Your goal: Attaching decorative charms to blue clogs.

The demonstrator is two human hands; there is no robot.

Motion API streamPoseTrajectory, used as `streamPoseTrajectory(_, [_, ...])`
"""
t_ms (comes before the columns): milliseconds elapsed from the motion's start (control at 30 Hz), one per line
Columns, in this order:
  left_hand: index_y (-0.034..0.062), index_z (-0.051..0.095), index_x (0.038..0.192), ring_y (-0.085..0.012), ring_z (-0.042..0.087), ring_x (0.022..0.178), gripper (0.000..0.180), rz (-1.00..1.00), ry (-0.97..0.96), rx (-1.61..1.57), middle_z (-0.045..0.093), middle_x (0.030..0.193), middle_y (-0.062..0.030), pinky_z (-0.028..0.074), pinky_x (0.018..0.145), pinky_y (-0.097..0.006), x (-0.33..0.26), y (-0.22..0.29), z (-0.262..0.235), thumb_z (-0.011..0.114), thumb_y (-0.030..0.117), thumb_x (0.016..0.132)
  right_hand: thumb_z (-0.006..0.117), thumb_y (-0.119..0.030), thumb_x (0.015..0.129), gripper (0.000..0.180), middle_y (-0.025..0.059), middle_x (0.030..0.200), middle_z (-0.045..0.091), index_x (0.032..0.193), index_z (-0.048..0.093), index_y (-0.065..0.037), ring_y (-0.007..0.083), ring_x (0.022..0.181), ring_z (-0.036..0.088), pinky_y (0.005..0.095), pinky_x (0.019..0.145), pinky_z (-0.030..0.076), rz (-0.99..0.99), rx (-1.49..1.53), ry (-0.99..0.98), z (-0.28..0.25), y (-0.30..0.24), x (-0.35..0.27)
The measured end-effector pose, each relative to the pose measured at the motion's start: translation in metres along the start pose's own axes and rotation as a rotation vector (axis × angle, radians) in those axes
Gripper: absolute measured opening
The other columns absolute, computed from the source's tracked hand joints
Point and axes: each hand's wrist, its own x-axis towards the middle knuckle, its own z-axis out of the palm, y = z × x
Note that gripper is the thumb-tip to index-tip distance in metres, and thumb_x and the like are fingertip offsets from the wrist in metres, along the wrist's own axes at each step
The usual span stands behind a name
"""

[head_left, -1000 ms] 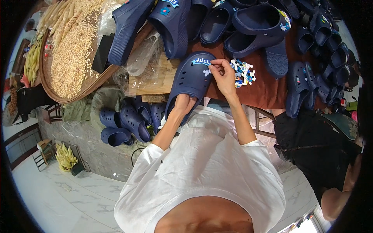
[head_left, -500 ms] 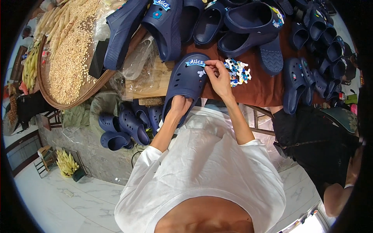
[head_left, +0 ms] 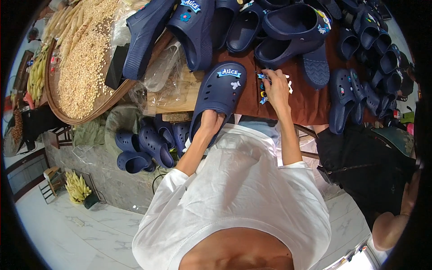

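Note:
A navy clog (head_left: 214,96) lies toe away from me at the table's near edge. My left hand (head_left: 211,122) is tucked into its opening and grips it; the fingers inside are hidden. A light blue banner charm (head_left: 229,72) with white lettering sits across the toe, with a small pale charm (head_left: 235,84) below it to the right. To the right of the clog, my right hand (head_left: 276,90) is over a pile of colourful shoe charms (head_left: 263,95), covering much of it. Its thumb and fingers are bent together at the pile, and what they pinch is hidden.
More navy clogs (head_left: 294,27) crowd the far side and right of the brown cloth (head_left: 310,105). At the left stand a round tray (head_left: 83,81) of corn kernels and clear plastic bags (head_left: 164,67). Several clogs (head_left: 153,141) lie below the table. A person in black (head_left: 364,166) is at the right.
My right hand has moved right, from the banner charm on the clog to the charm pile. My left hand still holds the clog, which has shifted slightly right.

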Motion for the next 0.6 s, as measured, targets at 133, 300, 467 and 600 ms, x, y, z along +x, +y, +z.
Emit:
streamPoseTrajectory(133, [0.0025, 0.044, 0.134, -0.022, 0.054, 0.119, 0.037, 0.002, 0.032, 0.008, 0.051, 0.134, -0.011, 0.046, 0.101, -0.037, -0.003, 0.0, 0.009, 0.038, 0.021, 0.102, 0.07, -0.003, 0.074, 0.031, 0.0129, 0.093, 0.055, 0.104, 0.067, -0.008, 0.0323, 0.088, 0.056, 0.0423, 0.078, 0.046, -0.001, -0.066, -0.039, 0.001, -0.004, 0.005])
streamPoseTrajectory(300, [-0.0002, 0.049, 0.129, -0.0236, 0.057, 0.114, 0.035, 0.008, 0.22, 0.048, 0.055, 0.129, -0.0114, 0.046, 0.099, -0.036, -0.006, -0.001, 0.024, 0.035, 0.015, 0.101, 0.069, -0.003, 0.074, 0.03, 0.0122, 0.09, 0.054, 0.103, 0.067, -0.01, 0.0307, 0.087, 0.056, 0.0409, 0.078, 0.046, -0.074, -0.044, -0.039, 0.002, 0.002, 0.004])
streamPoseTrajectory(467, [0.0023, 0.046, 0.13, -0.0167, 0.057, 0.106, 0.034, 0.057, 0.336, 0.066, 0.057, 0.123, -0.0067, 0.047, 0.091, -0.03, -0.004, -0.002, 0.03, 0.039, 0.011, 0.099, 0.07, -0.006, 0.078, 0.021, 0.0091, 0.093, 0.059, 0.098, 0.065, -0.006, 0.0235, 0.085, 0.058, 0.0337, 0.076, 0.047, -0.052, 0.164, 0.127, -0.016, -0.016, 0.007])
streamPoseTrajectory(600, [0.0002, 0.049, 0.127, -0.0138, 0.057, 0.097, 0.033, 0.118, 0.33, 0.141, 0.059, 0.115, -0.0057, 0.046, 0.083, -0.027, -0.01, 0.001, 0.038, 0.039, 0.008, 0.097, 0.069, -0.008, 0.083, 0.02, 0.0041, 0.093, 0.061, 0.101, 0.063, -0.004, 0.0138, 0.081, 0.061, 0.0268, 0.072, 0.048, 0.242, 0.685, -0.076, -0.019, -0.028, -0.003])
